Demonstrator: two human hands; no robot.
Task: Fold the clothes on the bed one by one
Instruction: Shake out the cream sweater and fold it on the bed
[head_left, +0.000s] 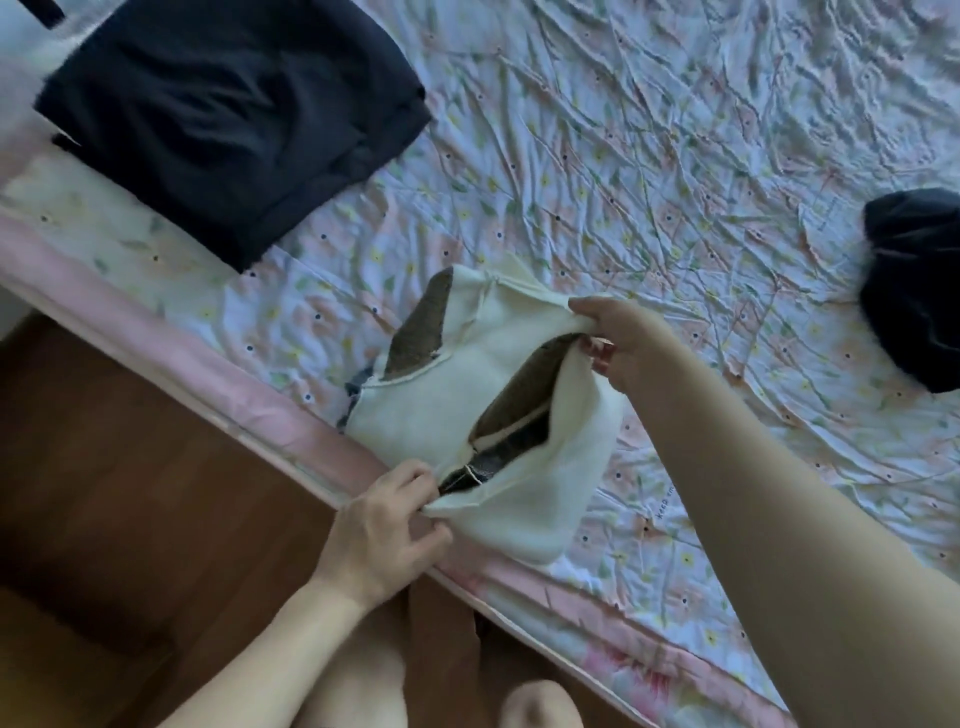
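1. The cream garment (441, 410), with brown panels and a dark lining showing in its opening, lies at the near edge of the bed (291, 415), partly folded and lifted a little between my two hands.
2. My left hand (379, 540) is closed on the lower corner of the cloth, thumb and fingers pinching its hem right over the pink border of the bed.
3. My right hand (618, 343) is pinched shut on the upper edge, farther in from the bed's edge, so the garment stretches between the two grips and sags open in the middle.
4. To fold it well, I judge I should keep both pinches firm, pull the cloth lightly taut so the flap lies even, then lay it over the body of the garment with the edges lined up and smooth it flat.
5. The risk, as I see it, is the near end sliding off the edge toward the wooden floor (130, 467), so I would fold inward, toward the middle of the bed.
6. A folded dark garment (228, 124) sits near the far left corner, and a crumpled dark item (914, 291) waits at the right edge, both well apart from my hands.
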